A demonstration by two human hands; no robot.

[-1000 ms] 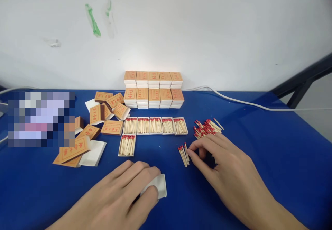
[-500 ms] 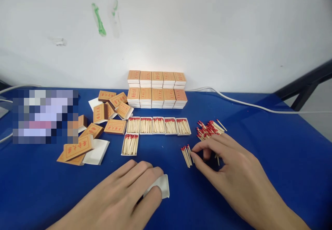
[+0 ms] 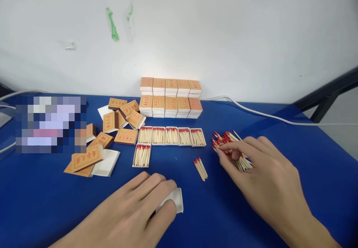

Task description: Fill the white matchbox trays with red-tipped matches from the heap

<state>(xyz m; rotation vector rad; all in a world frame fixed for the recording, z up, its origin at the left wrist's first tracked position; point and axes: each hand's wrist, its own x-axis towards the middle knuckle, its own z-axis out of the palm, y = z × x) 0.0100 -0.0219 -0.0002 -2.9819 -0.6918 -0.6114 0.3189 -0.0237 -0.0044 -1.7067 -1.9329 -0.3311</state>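
Observation:
My left hand point(image 3: 134, 207) is closed around an empty-looking white matchbox tray point(image 3: 178, 200), whose left part is hidden under the fingers. Thumb and forefinger of my right hand point(image 3: 258, 169) pinch a match at the left edge of a loose pile of red-tipped matches point(image 3: 228, 140); the palm covers part of that pile. Between the two hands lies a small bunch of matches point(image 3: 200, 169), side by side with heads pointing away from me. Just beyond, a row of filled trays point(image 3: 171, 135) holds matches, and one more filled tray point(image 3: 142, 156) sits in front of its left end.
Orange-topped matchboxes point(image 3: 170, 104) are stacked in two rows near the wall. Several loose orange covers point(image 3: 126, 137) and white trays point(image 3: 106, 163) lie scattered to the left, near a blurred-out item point(image 3: 53, 125). A white cable point(image 3: 257, 115) runs along the back of the blue table point(image 3: 302, 158).
My right hand has moved right, from the small bunch to the loose pile. The bunch lies apart from my fingers now. My left hand stays on the tray.

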